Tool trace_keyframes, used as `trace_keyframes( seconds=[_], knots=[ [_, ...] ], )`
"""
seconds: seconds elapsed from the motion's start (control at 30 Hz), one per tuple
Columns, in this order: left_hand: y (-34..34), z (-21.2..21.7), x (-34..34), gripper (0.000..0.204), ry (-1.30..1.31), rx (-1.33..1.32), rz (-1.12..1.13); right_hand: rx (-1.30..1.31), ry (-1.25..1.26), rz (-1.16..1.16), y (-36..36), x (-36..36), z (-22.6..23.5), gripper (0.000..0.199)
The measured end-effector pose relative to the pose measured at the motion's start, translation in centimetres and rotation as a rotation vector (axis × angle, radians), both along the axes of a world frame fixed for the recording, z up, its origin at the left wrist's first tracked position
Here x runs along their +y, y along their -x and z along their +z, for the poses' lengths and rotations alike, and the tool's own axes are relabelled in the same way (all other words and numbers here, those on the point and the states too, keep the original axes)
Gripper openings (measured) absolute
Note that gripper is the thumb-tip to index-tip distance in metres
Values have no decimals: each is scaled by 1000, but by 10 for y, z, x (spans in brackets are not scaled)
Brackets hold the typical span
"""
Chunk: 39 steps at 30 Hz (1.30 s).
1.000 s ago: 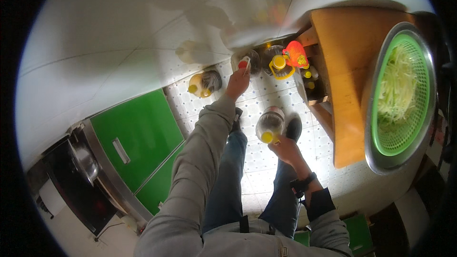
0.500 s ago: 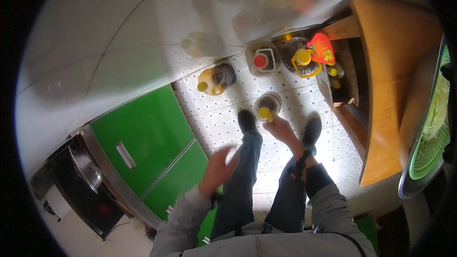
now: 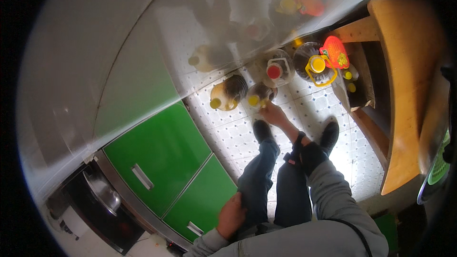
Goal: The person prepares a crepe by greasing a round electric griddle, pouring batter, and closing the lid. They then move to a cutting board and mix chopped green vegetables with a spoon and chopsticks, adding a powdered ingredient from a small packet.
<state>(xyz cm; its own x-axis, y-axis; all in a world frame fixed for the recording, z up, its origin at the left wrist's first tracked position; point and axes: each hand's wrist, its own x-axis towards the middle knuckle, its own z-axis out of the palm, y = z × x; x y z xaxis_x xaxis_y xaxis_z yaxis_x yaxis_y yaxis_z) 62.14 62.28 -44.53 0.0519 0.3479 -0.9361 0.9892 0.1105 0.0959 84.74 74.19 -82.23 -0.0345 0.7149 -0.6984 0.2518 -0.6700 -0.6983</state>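
Out in front of me, my right hand (image 3: 273,114) is closed on the handle side of a clear plastic jug (image 3: 261,93) with a yellow cap. The jug stands close between a jug of yellowish liquid (image 3: 224,96) with a yellow cap, on its left, and a clear handled jug (image 3: 280,72) with a red cap, behind it to the right. By my thigh, above the lower cabinet doors, my left hand (image 3: 232,215) has its fingers bent together, with nothing visible in them.
A large jug (image 3: 308,69) with a yellow handle and red tag stands farther right, beside a box (image 3: 364,90) holding small yellow-capped bottles. A wooden stool or table (image 3: 409,85) bounds the right. Green cabinets (image 3: 157,162) and a stove with a metal pan (image 3: 104,192) lie left.
My right hand has moved the clear jug forward and left, from near my feet into the row of jugs. My left hand has drawn back to my thigh, its fingers now together.
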Motion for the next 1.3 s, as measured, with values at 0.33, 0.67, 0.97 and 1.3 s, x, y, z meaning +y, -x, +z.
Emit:
trace_keyframes(
  seconds=[0.33, 0.67, 0.97, 1.3],
  knots=[
    [-3, -12, 16, 60, -92, -51, -42, 211, -172, -15, -4, 5, -66, 90],
    [-19, -11, 3, 54, -29, -92, -125, -30, -20, 282, -45, -36, 5, 58],
    [-23, -48, -56, 31, -171, -187, -474, 74, -109, 32, -95, -152, 259, 53],
    [-79, 70, 4, 51, -290, -545, -331, 9, -224, -342, -169, -309, 519, 46]
  ],
)
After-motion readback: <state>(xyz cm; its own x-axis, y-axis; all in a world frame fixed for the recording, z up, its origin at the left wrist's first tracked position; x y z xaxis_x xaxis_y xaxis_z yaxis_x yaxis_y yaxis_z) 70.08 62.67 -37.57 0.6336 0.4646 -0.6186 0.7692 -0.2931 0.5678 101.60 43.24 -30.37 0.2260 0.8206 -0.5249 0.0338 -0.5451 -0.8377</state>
